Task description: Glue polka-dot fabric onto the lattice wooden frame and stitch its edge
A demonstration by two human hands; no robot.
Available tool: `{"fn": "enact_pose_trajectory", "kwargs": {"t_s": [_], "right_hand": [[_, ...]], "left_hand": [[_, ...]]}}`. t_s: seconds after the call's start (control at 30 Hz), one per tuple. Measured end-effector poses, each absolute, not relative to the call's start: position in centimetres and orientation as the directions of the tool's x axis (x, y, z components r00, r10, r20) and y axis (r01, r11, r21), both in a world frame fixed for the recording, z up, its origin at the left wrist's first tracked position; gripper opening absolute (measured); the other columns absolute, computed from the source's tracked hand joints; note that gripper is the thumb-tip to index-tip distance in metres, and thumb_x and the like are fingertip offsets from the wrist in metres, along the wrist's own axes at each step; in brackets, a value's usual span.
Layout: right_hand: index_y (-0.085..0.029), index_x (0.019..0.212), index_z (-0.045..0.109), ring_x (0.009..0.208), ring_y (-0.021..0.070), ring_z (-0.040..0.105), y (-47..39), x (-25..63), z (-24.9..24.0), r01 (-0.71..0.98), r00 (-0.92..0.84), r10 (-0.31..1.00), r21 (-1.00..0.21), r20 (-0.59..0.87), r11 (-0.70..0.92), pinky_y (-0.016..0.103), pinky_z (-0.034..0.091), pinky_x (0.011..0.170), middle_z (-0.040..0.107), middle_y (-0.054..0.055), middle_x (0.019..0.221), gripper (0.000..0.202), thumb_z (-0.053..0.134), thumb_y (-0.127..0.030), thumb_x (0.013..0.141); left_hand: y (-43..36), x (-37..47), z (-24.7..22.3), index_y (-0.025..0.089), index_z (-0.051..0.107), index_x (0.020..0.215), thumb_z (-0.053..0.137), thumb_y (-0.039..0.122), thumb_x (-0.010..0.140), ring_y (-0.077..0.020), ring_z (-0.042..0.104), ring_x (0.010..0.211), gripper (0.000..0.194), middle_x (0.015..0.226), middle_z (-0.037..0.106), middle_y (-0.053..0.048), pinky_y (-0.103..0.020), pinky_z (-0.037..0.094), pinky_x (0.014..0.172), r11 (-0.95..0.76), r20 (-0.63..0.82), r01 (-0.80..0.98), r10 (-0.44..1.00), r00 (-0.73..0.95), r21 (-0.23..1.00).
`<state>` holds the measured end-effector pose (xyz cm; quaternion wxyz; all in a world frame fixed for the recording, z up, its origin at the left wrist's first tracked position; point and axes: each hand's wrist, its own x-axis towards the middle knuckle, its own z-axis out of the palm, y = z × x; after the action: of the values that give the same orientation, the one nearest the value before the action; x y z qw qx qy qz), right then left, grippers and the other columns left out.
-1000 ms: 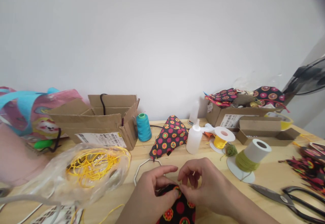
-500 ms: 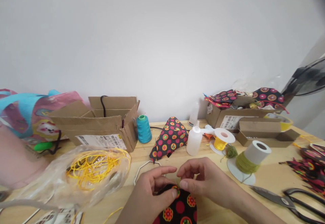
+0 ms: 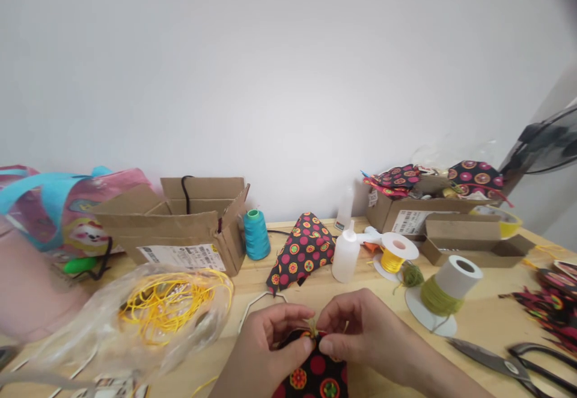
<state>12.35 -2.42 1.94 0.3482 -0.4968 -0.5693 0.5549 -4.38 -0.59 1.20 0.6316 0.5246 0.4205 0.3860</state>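
Observation:
A piece of black fabric [image 3: 318, 367] with red dots and orange flowers is at the bottom centre, its lower part cut off by the frame. My left hand [image 3: 274, 347] pinches its upper left edge between thumb and fingers. At the fabric's upper right edge, my right hand [image 3: 360, 338] is closed, with thumb and fingertips on the cloth. Between the two sets of fingertips a small tuft of pale yellowish-green thread [image 3: 312, 325] sticks up from the top edge.
Behind my hands are patterned fabric [image 3: 305, 247], a white squeeze bottle [image 3: 346, 257] and a teal thread cone [image 3: 256, 234]. On the right lie green cord on a spool [image 3: 442, 296] and scissors [image 3: 491, 359]. Yellow cord in a plastic bag [image 3: 175, 302] and a cardboard box [image 3: 180, 229] are left.
My right hand has come down slightly so that its fingertips meet the fabric's top edge. The tuft of thread now shows more clearly. The view has tilted up a little.

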Motion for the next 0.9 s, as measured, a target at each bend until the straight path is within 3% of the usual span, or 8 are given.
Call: {"fn": "enact_pose_trajectory", "kwargs": {"t_s": [0.23, 0.4, 0.63, 0.9], "right_hand": [[-0.012, 0.073, 0.067, 0.050, 0.0080, 0.042, -2.3, 12.3, 1.7, 0.266, -0.223, 0.970, -0.963, -0.101, -0.039, 0.019, 0.031, 0.046, 0.058, 0.001, 0.057, 0.025, 0.059, -0.036, 0.071], [-0.013, 0.070, 0.068, 0.052, 0.0107, 0.050, -2.7, 12.0, 2.3, 0.393, -0.152, 0.988, -0.918, -0.011, 0.050, 0.020, 0.039, 0.047, 0.064, 0.004, 0.061, 0.018, 0.059, -0.029, 0.069], [-0.014, 0.068, 0.068, 0.052, 0.0129, 0.058, -3.3, 12.4, 3.4, 0.545, -0.230, 0.950, -0.781, 0.211, 0.306, 0.020, 0.046, 0.049, 0.065, 0.004, 0.058, 0.010, 0.059, -0.018, 0.065], [-0.013, 0.067, 0.068, 0.051, 0.0133, 0.059, -3.6, 12.3, 3.6, 0.554, -0.237, 0.938, -0.758, 0.253, 0.344, 0.019, 0.048, 0.048, 0.064, 0.004, 0.055, 0.010, 0.059, -0.015, 0.065]], "left_hand": [[-0.6, -4.4, 0.9, 0.017, 0.067, 0.075, 0.067, 0.010, 0.054, -0.0185, 0.065, 0.072, 0.022, 0.072, 0.073, -0.003, -0.029, 0.049, 0.069, 0.149, -0.119, -0.056, 0.924, 0.362, 0.987], [-0.5, -4.5, 0.6, 0.017, 0.067, 0.078, 0.066, 0.012, 0.056, -0.0193, 0.065, 0.074, 0.023, 0.073, 0.073, -0.004, -0.030, 0.049, 0.070, 0.151, -0.122, -0.046, 0.917, 0.380, 0.988], [-0.6, -4.7, 0.8, 0.016, 0.067, 0.077, 0.067, 0.010, 0.056, -0.0193, 0.065, 0.075, 0.022, 0.077, 0.073, -0.005, -0.029, 0.048, 0.071, 0.146, -0.116, -0.038, 0.897, 0.426, 0.989], [-0.8, -4.7, 0.6, 0.016, 0.066, 0.081, 0.067, 0.016, 0.059, -0.0191, 0.064, 0.076, 0.023, 0.078, 0.072, -0.005, -0.029, 0.047, 0.070, 0.151, -0.126, -0.028, 0.900, 0.418, 0.988]]}}
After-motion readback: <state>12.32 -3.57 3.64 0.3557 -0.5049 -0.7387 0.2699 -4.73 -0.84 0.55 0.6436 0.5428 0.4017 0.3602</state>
